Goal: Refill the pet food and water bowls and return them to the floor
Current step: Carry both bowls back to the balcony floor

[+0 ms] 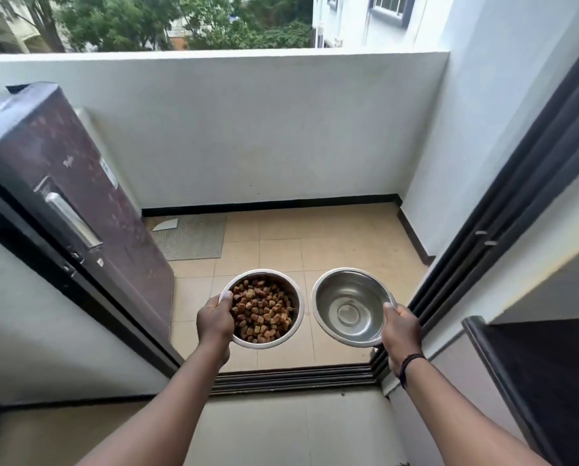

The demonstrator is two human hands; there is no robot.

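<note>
Two steel bowls are held up over the balcony's tiled floor (331, 243). The food bowl (296, 294) on the left is filled with brown kibble (262, 309). My left hand (214, 321) grips its near-left rim, thumb over the edge. The water bowl (348, 306) on the right holds clear water and tilts slightly toward me. My right hand (400, 326) grips its right rim, with a dark band on that wrist. Both bowls hang side by side, apart from each other, above the floor just past the sliding-door track (294, 376).
A dark maroon fridge (79, 196) stands at the left of the balcony. A grey mat (194, 237) lies on the tiles by the far wall. White parapet walls enclose the balcony. Dark sliding-door frames (503, 210) run along the right.
</note>
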